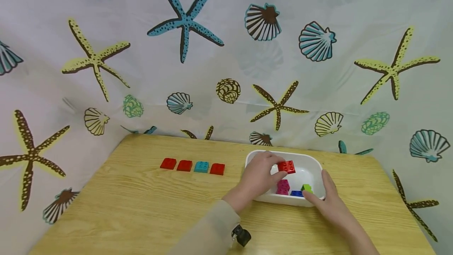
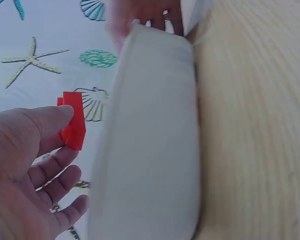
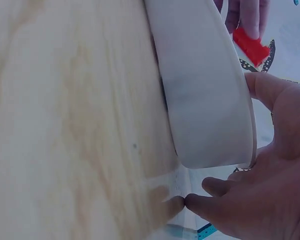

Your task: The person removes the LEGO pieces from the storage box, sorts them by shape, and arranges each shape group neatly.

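My left hand [image 1: 256, 172] pinches a red toy brick [image 1: 288, 167] between thumb and fingertips, above the white plastic box [image 1: 276, 198]. In the left wrist view the red brick [image 2: 76, 122] is held by its edge, with the remaining fingers loosely bent beside it. At the box's right end, my right hand [image 1: 329, 200] holds the corner, thumb at the front rim and fingers along the outer side. Inside the box lie pink bricks [image 1: 283, 187], a blue brick [image 1: 296, 193] and a green brick [image 1: 306, 187], near the front wall.
Left of the box, a row of bricks stands on the wooden table [image 1: 141, 207]: two red ones [image 1: 168, 163], a light blue brick [image 1: 201, 166] and another red brick [image 1: 217, 169]. A patterned curtain [image 1: 212, 70] with starfish and shells hangs behind the table.
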`<state>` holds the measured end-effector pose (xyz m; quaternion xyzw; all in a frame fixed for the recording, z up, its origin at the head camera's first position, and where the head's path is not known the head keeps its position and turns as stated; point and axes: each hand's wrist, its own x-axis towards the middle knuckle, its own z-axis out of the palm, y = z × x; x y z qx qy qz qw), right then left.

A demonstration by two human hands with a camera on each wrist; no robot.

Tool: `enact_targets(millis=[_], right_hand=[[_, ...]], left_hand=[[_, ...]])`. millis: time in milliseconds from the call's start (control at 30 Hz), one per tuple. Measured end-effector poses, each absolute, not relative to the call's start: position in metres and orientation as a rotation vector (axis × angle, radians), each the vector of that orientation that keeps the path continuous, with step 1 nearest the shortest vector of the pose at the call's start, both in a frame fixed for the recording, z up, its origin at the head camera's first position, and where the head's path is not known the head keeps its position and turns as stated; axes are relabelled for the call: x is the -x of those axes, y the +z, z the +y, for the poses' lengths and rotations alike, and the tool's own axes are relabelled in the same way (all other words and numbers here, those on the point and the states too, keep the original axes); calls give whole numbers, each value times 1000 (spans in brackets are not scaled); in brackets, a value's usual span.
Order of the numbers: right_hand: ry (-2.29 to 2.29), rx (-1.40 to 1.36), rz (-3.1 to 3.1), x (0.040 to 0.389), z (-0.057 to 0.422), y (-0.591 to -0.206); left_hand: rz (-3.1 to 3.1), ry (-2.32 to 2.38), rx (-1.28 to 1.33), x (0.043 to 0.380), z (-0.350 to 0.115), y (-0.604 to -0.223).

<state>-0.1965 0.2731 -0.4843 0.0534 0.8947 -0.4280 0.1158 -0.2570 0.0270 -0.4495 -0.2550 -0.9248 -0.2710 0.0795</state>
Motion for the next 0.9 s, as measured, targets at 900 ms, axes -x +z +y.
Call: enact_targets(millis=[900], right_hand=[[-1287, -114, 2604, 196, 278, -488]], left_hand=[[-2637, -907, 617, 268, -92, -447]])
